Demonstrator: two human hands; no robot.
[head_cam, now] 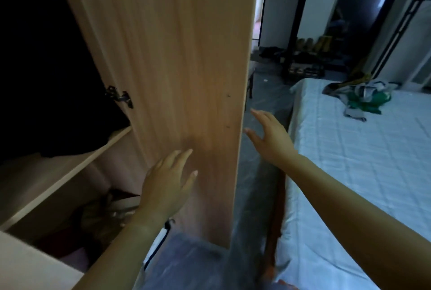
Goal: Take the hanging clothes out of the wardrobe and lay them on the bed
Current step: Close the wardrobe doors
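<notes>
One dark mass of hanging clothes (70,131) fills the shadowed wardrobe interior left of the open light-wood wardrobe door (175,56), its hem just above a pale wooden shelf (70,173). The left hand (166,187) is low against the door's inner face, fingers straight and holding nothing; whether it touches the wood cannot be told. The right hand (271,136) is just past the door's free edge, fingers spread and empty. Right of the door is the bed with a pale blue checked sheet (349,161), bearing a crumpled green, grey and mustard clothes pile (363,98).
</notes>
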